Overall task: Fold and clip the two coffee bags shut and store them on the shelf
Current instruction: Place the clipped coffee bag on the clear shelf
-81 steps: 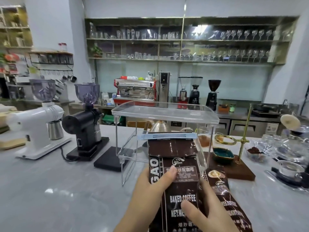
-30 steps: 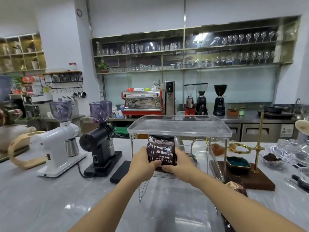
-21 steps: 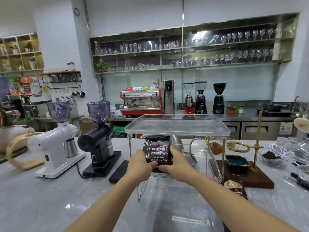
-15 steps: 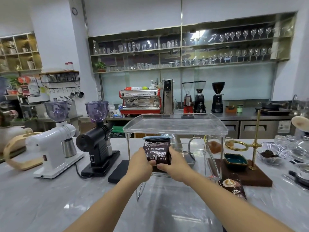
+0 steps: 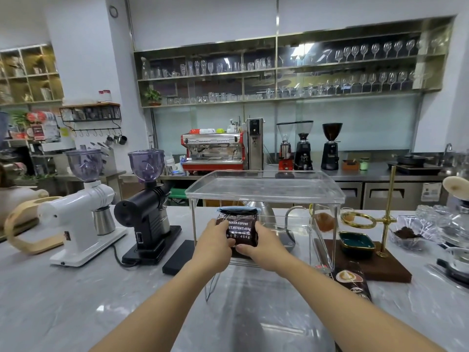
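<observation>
A café bar fills the frame: glass racks and an espresso machine (image 5: 214, 151) across the back, a grey marble counter (image 5: 76, 301) in front. At the centre of the frame stands a clear plastic shelf (image 5: 264, 189), with a white grinder (image 5: 81, 214) and a black grinder (image 5: 149, 212) to its left. Both arms reach forward into the shelf's lower level. The left hand (image 5: 215, 240) and the right hand (image 5: 261, 243) grip a dark coffee bag (image 5: 238, 228) from either side, fingers curled round its edges, holding it upright under the top tray. A blue clip (image 5: 237, 209) runs along its folded top, so this bag looks sealed and is probably being steadied so it stands on its own. The second coffee bag (image 5: 351, 283) lies flat on the counter at the lower right of the frame, just beside a wooden stand base (image 5: 385, 268), still to be stored; whether it is clipped cannot be told.
</observation>
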